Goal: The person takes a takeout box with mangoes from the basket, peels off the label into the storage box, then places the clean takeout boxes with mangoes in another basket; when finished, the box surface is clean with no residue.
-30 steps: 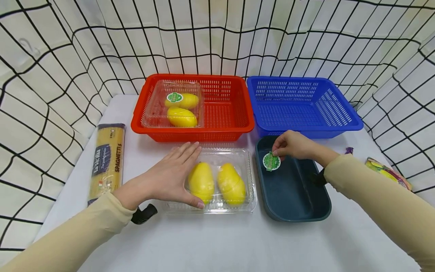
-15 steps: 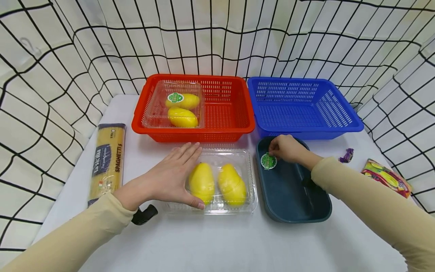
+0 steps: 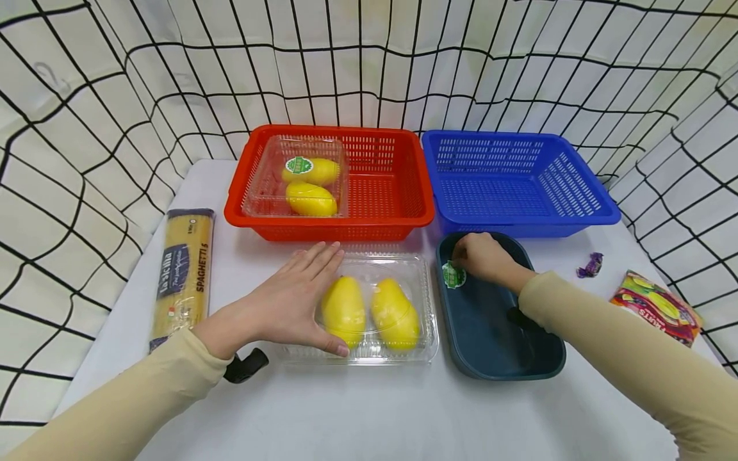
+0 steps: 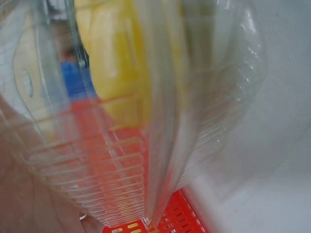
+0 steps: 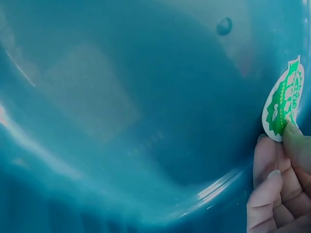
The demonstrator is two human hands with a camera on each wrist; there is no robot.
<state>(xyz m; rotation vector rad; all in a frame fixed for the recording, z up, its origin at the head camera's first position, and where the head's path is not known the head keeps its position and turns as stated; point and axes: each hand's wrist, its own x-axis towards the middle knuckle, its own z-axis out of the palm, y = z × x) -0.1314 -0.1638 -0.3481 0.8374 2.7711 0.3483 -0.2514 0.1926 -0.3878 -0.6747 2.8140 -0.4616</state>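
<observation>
A clear plastic clamshell box (image 3: 428,320) holding two yellow mangoes (image 3: 394,314) sits in the middle of the table. My left hand (image 3: 291,304) rests on its left side, fingers extended and thumb along the front. Close up in the left wrist view, the box wall (image 4: 170,97) and one mango (image 4: 116,63) appear blurred. To the right stands a dark teal tub (image 3: 496,333). Inside its far left end, my right hand (image 3: 484,256) pinches a round green-and-white sticker (image 5: 282,104) between thumb and finger. The sticker's face shows, with a small tab at its top.
Behind are a red basket (image 3: 340,228) with a second clear box (image 3: 259,192) of mangoes, one bearing a green sticker (image 3: 299,165), and a blue basket (image 3: 519,224). Spaghetti (image 3: 184,275) lies left; a purple wrapper (image 3: 590,265) and fruit packet (image 3: 657,306) lie right. Black netting (image 3: 360,77) encloses the table.
My right hand has moved a little left and lower into the tub with the sticker, now turned palm-down. The purple wrapper and fruit packet have come into fuller view. My left hand stays put.
</observation>
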